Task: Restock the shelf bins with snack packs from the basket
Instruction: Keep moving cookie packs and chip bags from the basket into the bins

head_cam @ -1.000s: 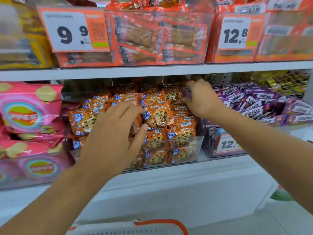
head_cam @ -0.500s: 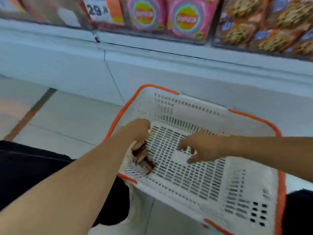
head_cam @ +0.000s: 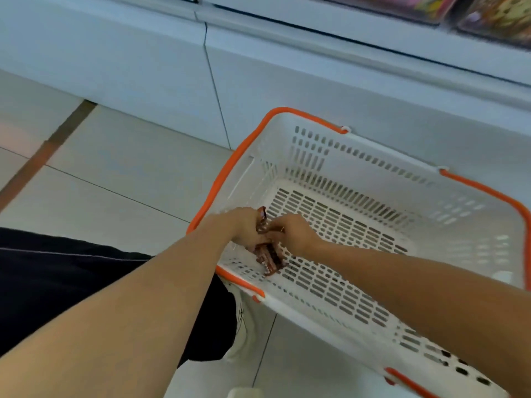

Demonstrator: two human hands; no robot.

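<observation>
Down in the basket (head_cam: 359,145), left hand (head_cam: 247,229) and right hand (head_cam: 290,232) grasp last brown snack packs (head_cam: 268,258); next: lift to shelf bins.

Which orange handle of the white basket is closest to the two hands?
The orange handle along the white plastic basket's left rim. The left hand reaches in just beside it, while the other orange handle runs along the far right rim.

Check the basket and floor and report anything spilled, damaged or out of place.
Nothing stands out. The basket sits level on the floor, unbroken as far as visible. Both hands, left and right, gather the brown packs in its near corner. Nothing spilled.
</observation>
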